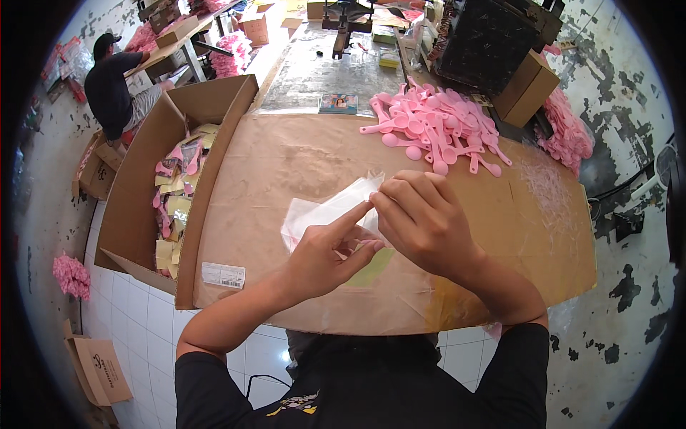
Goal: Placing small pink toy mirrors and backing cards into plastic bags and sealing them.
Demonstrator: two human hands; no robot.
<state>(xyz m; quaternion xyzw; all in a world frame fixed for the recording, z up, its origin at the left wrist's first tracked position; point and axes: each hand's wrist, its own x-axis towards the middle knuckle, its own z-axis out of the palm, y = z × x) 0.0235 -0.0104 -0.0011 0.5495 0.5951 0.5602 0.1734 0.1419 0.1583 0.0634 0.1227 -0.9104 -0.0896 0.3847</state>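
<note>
A small pile of thin white plastic bags (314,217) lies on the brown-paper table cover in front of me. My right hand (425,222) is closed, its thumb and fingertips pinching the bag material at the pile's right end. My left hand (325,257) has its index finger stretched to meet the right fingertips, while its thumb reaches out lower down. Its remaining fingers are curled, and a bit of pink shows beside them; what they hold is mostly hidden. A yellow-green patch (369,269) shows beneath the hands.
Beyond my right hand lies a heap of pink measuring spoons (443,125). At left, a large cardboard box (136,193) contains packed spoons and yellow cards. Clear plastic scraps (549,189) lie at right. A metal press (346,25) stands behind; another person (107,89) sits far left.
</note>
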